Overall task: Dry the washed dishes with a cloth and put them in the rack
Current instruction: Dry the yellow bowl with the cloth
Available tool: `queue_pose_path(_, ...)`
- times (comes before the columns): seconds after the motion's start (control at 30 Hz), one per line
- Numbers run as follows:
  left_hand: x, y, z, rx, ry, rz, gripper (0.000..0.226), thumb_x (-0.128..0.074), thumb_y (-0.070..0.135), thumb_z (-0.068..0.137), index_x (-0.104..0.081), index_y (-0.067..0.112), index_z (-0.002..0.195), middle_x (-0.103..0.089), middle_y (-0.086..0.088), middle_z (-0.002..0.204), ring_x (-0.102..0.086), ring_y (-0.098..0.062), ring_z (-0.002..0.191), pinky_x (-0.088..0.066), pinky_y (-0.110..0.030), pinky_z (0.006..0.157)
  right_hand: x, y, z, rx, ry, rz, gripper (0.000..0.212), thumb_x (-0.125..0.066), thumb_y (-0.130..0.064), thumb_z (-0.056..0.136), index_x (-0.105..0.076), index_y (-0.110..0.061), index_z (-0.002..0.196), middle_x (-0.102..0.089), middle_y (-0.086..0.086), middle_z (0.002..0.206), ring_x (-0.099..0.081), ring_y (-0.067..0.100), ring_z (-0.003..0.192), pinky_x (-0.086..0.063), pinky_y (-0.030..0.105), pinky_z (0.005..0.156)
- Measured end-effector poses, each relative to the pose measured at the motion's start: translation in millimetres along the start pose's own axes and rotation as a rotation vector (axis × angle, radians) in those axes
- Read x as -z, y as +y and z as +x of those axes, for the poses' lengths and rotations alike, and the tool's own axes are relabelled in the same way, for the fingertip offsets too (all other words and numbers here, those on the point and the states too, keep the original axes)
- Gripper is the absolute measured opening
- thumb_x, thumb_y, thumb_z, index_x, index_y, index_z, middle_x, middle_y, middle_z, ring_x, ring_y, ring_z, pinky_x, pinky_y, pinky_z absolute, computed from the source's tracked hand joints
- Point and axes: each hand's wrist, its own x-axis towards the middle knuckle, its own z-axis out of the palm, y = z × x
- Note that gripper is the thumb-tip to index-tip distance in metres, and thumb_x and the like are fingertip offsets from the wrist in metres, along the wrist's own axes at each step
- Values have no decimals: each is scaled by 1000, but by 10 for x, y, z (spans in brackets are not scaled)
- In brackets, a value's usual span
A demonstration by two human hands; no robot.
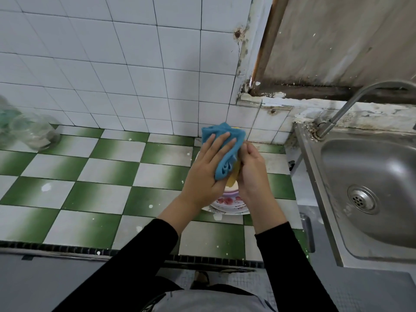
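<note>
Blue cloth (221,152), left hand (206,172) and right hand (252,174) mostly hide the yellow dish (233,179).

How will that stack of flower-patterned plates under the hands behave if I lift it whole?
The stack of flower-patterned plates looks rigid and, with several rims showing, probably heavy. Glossy surfaces suggest it is breakable and plates may slide.

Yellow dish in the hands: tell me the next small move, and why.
Probably rub the blue cloth over the edge of the yellow dish. The left hand presses the cloth flat against it, the right hand grips the dish above the stack of plates, and no rack is in view, so drying seems unfinished.
</note>
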Motion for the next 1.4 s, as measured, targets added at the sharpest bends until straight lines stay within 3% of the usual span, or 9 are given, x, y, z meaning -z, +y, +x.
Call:
queue_pose_path(0.23, -6, 26, 97, 18, -66, 65, 58, -48, 32, 97, -32, 16, 151, -30, 1, 158, -22, -18, 148, -26, -38, 119, 112, -45, 7, 131, -4, -265, 33, -44, -16, 107, -66, -28, 86, -67, -10, 82, -62, 7, 84, -53, 25, 81)
queue_pose_path(0.33, 53, 90, 220, 452, 17, -332, 29, -48, 40, 101, -56, 26, 125, -61, 5, 111, -58, -5, 97, -48, -24, 82, 172, -57, 4, 197, -46, -444, 37, -48, -15, 106, -64, -26, 74, -52, -11, 61, -43, -1, 57, -37, 14, 57)
queue_pose_path(0.4, 89, 0, 315, 731, 21, -526, 24, -48, 52, 97, -60, 33, 103, -62, 3, 98, -58, -12, 91, -48, -31, 84, 223, -105, 10, 199, -57, -442, 31, -48, -16, 106, -69, -23, 84, -59, -11, 69, -49, -1, 63, -40, 13, 61)
queue_pose_path(0.57, 96, -165, 259, 984, 99, -882, 34, -44, 51, 99, -60, 30, 120, -66, -1, 120, -61, -19, 114, -51, -38, 97, 319, -141, 74, 5, 81, -59, 28, -44, -25, 107, -68, -18, 95, -65, -1, 97, -56, 18, 94, -45, 38, 86)
queue_pose_path(0.7, -46, -87, 129, 1026, 267, -955, 47, -38, 49, 101, -51, 20, 136, -63, -5, 128, -58, -17, 118, -46, -37, 103, 243, -52, 99, -188, 169, 473, 24, -40, -25, 109, -63, -19, 105, -66, 1, 104, -61, 21, 95, -49, 46, 78)
queue_pose_path(0.87, -186, 102, -95, 802, 222, -653, 47, -39, 39, 101, -42, 11, 139, -57, -20, 117, -57, -32, 109, -50, -30, 83, 162, 29, 122, -223, 200, 781, 25, -37, -23, 109, -60, -14, 111, -75, 5, 90, -70, 20, 88, -54, 43, 71)
queue_pose_path(0.93, -219, 76, -230, 546, 151, -553, 60, -47, 38, 100, -25, 14, 151, -45, -11, 143, -47, -23, 130, -45, -25, 102, 133, 29, 125, -238, 209, 803, 24, -39, -22, 109, -59, -10, 109, -72, 9, 100, -66, 21, 105, -53, 44, 81)
queue_pose_path(1.1, -156, -138, -266, -81, -89, 166, 68, -54, 29, 95, -26, 6, 152, -19, -12, 161, -7, -37, 150, -18, -61, 117, 128, -11, 102, -284, 182, 750, 29, -37, -20, 109, -52, 0, 123, -66, 19, 109, -65, 27, 98, -52, 42, 90)
queue_pose_path(1.4, 39, -179, -30, -207, 85, 286, 44, -55, 17, 98, -49, 8, 141, -48, -9, 147, -37, -33, 140, -37, -52, 111, 354, -141, 147, -396, 7, 531, 25, -41, -11, 105, -63, -1, 100, -75, 13, 92, -69, 26, 93, -58, 40, 76)
